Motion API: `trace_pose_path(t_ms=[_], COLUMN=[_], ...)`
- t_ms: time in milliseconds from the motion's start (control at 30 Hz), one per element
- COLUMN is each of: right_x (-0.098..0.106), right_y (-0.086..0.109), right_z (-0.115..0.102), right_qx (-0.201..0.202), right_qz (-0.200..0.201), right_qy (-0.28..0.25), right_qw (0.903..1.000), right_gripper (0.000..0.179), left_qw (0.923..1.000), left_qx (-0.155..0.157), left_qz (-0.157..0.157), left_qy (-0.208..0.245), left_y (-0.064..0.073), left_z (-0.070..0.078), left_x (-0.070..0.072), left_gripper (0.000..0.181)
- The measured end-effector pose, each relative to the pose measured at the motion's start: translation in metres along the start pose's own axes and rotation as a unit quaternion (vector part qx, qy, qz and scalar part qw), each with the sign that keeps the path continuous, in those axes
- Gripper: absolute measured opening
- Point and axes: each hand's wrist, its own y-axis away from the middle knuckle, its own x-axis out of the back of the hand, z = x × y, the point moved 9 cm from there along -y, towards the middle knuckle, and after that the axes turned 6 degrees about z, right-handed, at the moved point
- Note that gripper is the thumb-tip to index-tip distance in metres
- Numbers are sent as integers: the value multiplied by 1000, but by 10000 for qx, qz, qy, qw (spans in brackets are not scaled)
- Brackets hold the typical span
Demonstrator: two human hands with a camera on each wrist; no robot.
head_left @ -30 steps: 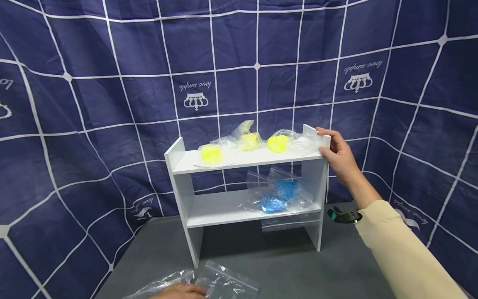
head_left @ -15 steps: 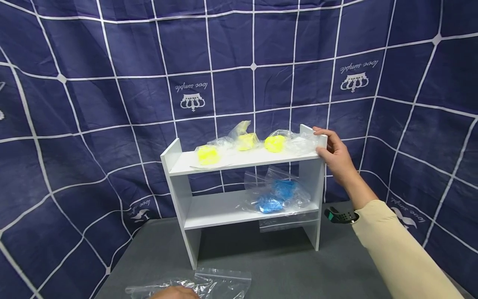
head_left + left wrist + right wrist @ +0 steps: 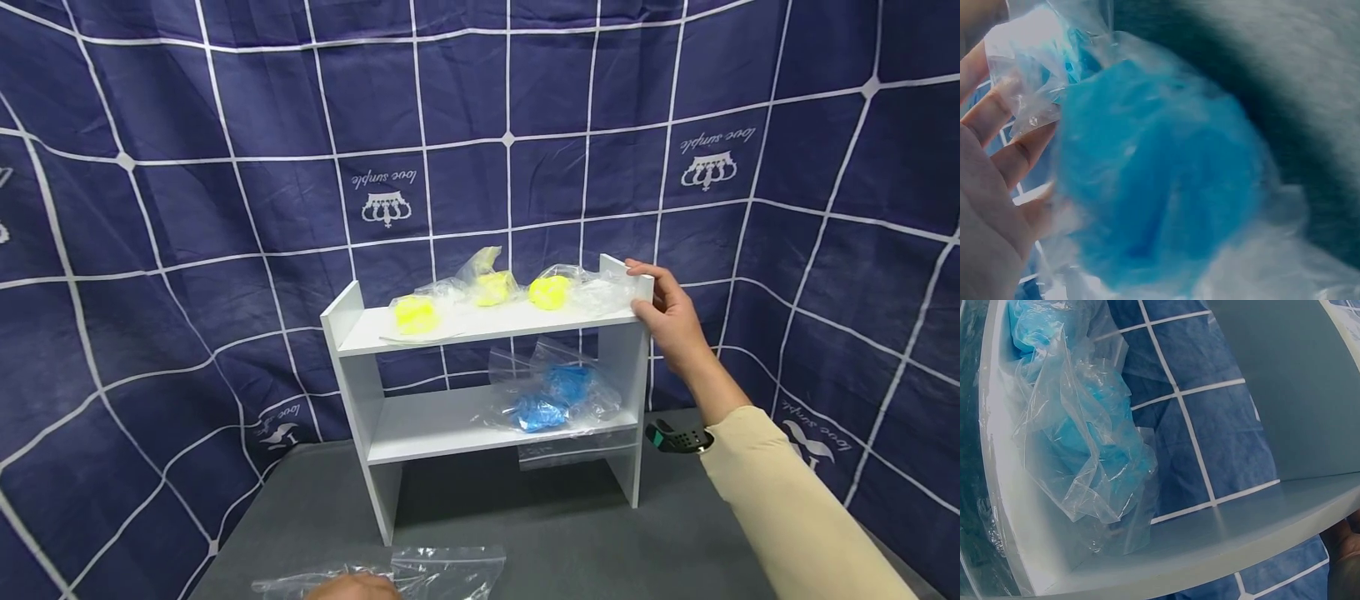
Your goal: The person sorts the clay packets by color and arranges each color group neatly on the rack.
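A white two-tier shelf (image 3: pixel 435 425) stands in front of me in the head view. My right hand (image 3: pixel 670 318) grips the top of its right side panel, thumb in front and fingers over the edge. At the bottom edge of the head view, part of my left hand (image 3: pixel 354 587) shows among clear zip bags (image 3: pixel 453 568). Close up in the left wrist view, the left hand (image 3: pixel 994 172) holds a clear bag with a blue lump (image 3: pixel 1166 169). Its fingers reach behind the plastic, which hides some fingertips. Another bag with blue contents (image 3: pixel 1072 56) lies against the fingers.
Bagged yellow lumps (image 3: pixel 550 292) lie along the top tier. Bagged blue lumps (image 3: pixel 542 412) sit at the right of the lower tier, one bag hanging over its front edge. Dark blue checked cloth (image 3: pixel 285 167) hangs behind and beside the grey table (image 3: pixel 517 533).
The left hand has drawn down slightly in the head view, and the clear bags by it have shifted and turned. The right hand keeps its hold on the shelf. The head view has moved slightly.
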Motion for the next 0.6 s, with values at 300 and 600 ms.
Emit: trace_pose_path(t_ms=[300, 600], right_x=[0, 0], right_y=[2, 0], right_z=[2, 1], right_qx=[-40, 22], right_qz=[41, 97], right_qy=[-2, -2], right_qw=[10000, 10000], right_gripper=[44, 45], left_qw=[9923, 9813], left_qx=[501, 809], left_qz=[169, 741], left_qy=[1117, 1583], left_y=[-22, -47], left_z=[7, 21], left_x=[42, 97], left_gripper=[31, 46])
